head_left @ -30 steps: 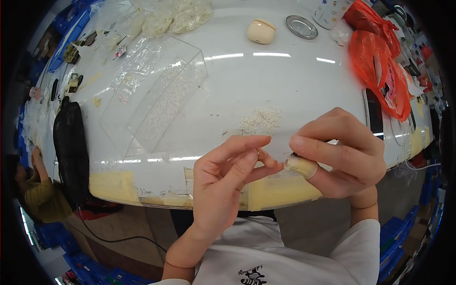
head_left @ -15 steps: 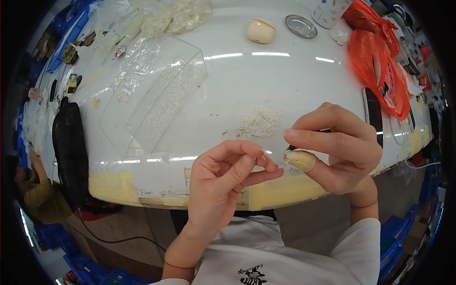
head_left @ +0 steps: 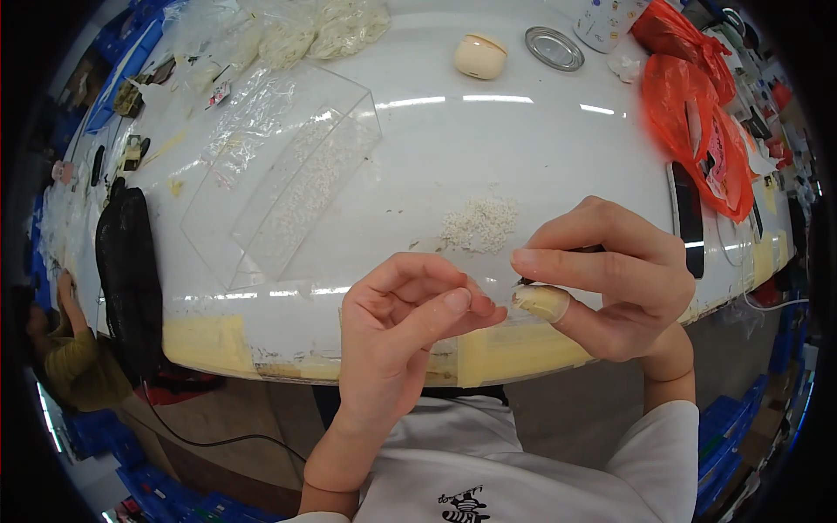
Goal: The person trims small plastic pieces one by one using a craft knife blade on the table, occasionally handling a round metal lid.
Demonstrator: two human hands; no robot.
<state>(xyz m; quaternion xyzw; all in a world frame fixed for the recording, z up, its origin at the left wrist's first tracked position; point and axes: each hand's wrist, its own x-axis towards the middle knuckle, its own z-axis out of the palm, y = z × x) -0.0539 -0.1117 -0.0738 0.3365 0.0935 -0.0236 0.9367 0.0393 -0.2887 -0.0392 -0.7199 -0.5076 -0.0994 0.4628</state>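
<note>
My left hand (head_left: 392, 336) is closed in a pinch, the thumb pressed toward curled fingers. Whatever lies between those fingertips is too small to make out. Just to its right, my right hand (head_left: 619, 279) grips a small dark tool (head_left: 526, 281), mostly hidden behind the fingers. A yellowish wrap (head_left: 542, 302) covers my right thumb tip. The two hands are close together but apart, above the table's front edge. Beyond them lies a loose heap of tiny white pieces (head_left: 479, 224). More white bits show in a clear box (head_left: 292, 187) to the left.
A black bag (head_left: 131, 270) lies at the left edge, with another person's arm (head_left: 74, 309) beyond it. Red plastic bags (head_left: 697, 131) and a phone (head_left: 687, 218) are on the right. A cream case (head_left: 480, 57) and a round metal lid (head_left: 554, 49) stand at the back.
Both hands have shifted slightly left. The left fingers have curled in more toward the thumb. The dark tool is still in my right hand.
</note>
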